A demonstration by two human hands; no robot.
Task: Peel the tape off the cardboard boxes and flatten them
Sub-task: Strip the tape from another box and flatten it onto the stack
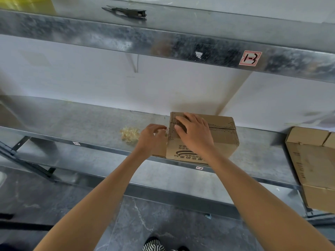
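Cardboard box (223, 142) sits on the metal shelf (81, 120) right under the right grip (194, 131), which lies flat and loose over its top seam. Left grip (152, 136) curls at the box's end, can't tell if it's pinching anything. Crumpled scraps (129, 134) lie just past it.

Closed cardboard box (213, 142): 1
Other cardboard boxes (311, 165), stacked at right edge: at least 3, exact count unclear
Hands: 2, left hand (151, 139) and right hand (195, 133)
Crumpled tape clump (129, 134): 1
Black tool (126, 12): 1
Metal shelves: 2, upper shelf (72, 31) and lower shelf (81, 120)
Red-bordered label (250, 57): 1
Small white labels (76, 143): 2
Striped shoe (154, 245): 1
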